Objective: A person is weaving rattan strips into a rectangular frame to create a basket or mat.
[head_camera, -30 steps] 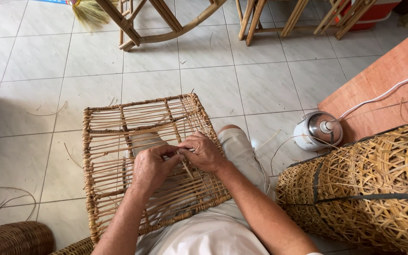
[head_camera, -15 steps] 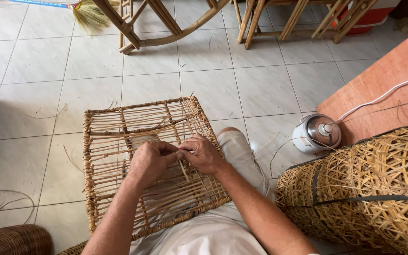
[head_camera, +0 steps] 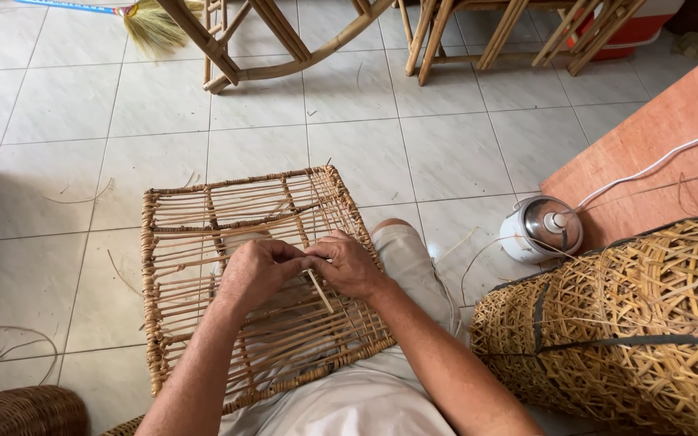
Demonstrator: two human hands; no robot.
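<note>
A square woven rattan panel (head_camera: 179, 242) rests across my lap, its frame bound with cane and its middle crossed by thin strips. My left hand (head_camera: 256, 270) and my right hand (head_camera: 349, 265) meet over the panel's centre, fingertips touching. Between them they pinch a short pale rattan strip (head_camera: 319, 291) that slants down toward me. Both hands are closed on that strip. My bent knee in light shorts (head_camera: 401, 242) shows past the panel's right edge.
A large openwork wicker basket (head_camera: 632, 323) lies at my right. Beyond it are a small white and metal cooker (head_camera: 541, 230) with a white cord and a reddish board (head_camera: 656, 153). Bamboo furniture frames (head_camera: 284, 40) stand at the far side; loose cane strands lie on the tiles.
My hands have stayed over the panel's centre, shifting only slightly as the fingers work the strip. The panel has not moved.
</note>
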